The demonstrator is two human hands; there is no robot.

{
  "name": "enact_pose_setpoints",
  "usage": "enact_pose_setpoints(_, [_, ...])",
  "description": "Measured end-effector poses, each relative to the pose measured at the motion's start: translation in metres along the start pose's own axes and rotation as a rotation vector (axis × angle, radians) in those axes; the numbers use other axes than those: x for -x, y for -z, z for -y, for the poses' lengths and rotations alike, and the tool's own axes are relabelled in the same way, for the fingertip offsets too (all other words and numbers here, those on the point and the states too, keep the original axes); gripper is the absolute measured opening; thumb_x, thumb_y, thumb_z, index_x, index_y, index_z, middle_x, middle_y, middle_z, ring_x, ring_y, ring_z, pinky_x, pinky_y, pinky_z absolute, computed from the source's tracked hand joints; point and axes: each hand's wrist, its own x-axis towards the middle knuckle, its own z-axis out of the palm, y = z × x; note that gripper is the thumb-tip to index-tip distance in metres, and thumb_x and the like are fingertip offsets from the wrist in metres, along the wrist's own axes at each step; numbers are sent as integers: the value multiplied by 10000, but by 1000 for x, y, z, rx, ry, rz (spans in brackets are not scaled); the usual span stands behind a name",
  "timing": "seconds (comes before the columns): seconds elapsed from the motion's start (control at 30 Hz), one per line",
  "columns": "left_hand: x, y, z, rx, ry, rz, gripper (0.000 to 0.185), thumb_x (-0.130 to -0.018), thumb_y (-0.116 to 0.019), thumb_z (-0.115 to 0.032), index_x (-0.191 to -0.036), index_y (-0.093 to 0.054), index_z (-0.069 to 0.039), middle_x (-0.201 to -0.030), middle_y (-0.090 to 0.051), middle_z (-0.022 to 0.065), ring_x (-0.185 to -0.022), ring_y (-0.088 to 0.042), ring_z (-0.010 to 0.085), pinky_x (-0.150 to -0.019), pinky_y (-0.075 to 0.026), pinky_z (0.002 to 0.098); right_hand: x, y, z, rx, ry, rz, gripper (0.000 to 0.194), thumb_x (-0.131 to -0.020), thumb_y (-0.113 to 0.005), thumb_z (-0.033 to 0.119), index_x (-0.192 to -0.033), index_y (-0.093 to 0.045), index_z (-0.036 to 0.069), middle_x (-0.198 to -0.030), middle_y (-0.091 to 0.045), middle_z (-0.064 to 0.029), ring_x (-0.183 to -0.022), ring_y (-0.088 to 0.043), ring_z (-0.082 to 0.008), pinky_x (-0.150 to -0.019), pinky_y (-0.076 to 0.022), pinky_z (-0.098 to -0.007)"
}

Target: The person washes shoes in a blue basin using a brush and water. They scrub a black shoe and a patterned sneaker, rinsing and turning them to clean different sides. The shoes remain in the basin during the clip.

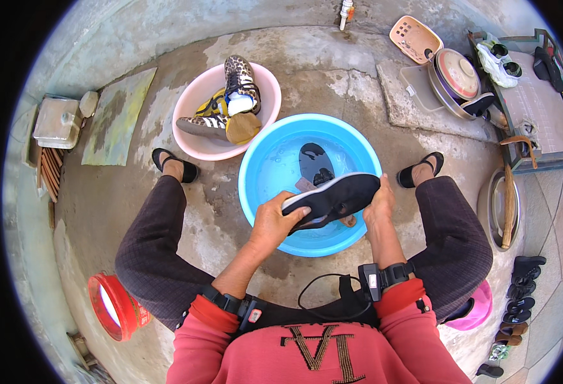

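A black shoe (pixel 341 194) with a pale sole edge is held tilted over the near half of a light blue plastic basin (pixel 247 192). My left hand (pixel 274 218) grips its left end, thumb on the black upper. My right hand (pixel 380 201) holds the other end by the basin's right rim. Water fills the lower part of the basin, and a dark, flat oval item (pixel 312 161), perhaps an insole or another shoe, lies in it. Partly hidden behind the held shoe is a brownish block-like piece (pixel 304 185). A brown rounded end (pixel 348 221) shows below the shoe.
Touching the blue basin, a pink basin (pixel 180 129) holds leopard-print shoes (pixel 240 79). A red bucket (pixel 106 307) stands at left. At right are a metal-framed stand (pixel 540 105), a metal basin (pixel 485 206) with a wooden-handled tool (pixel 508 206), and a row of shoes (pixel 519 305).
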Motion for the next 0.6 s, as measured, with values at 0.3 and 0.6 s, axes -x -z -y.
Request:
enact_pose_setpoints(0.3, [0,0,-10,672,453,-4,389,-856,-705,-350,-1011,-635,-1,-846,-667,79,-653,-659,151,-449,-553,283,62,-41,44,-82,154,806,475,-931,-606,315,-1300,-492,39,-1266,-561,-93,-1174,-516,-197,-1029,-370,-366])
enact_pose_setpoints(0.6, [5,-12,-29,428,268,242,451,-870,-692,-309,-1128,-556,35,-923,-656,116,-870,-658,190,-746,-544,309,77,-35,33,-427,-416,894,895,-863,-363,742,-1364,-394,1,-1316,-488,-252,-1239,-471,-392,-1050,-381,-517])
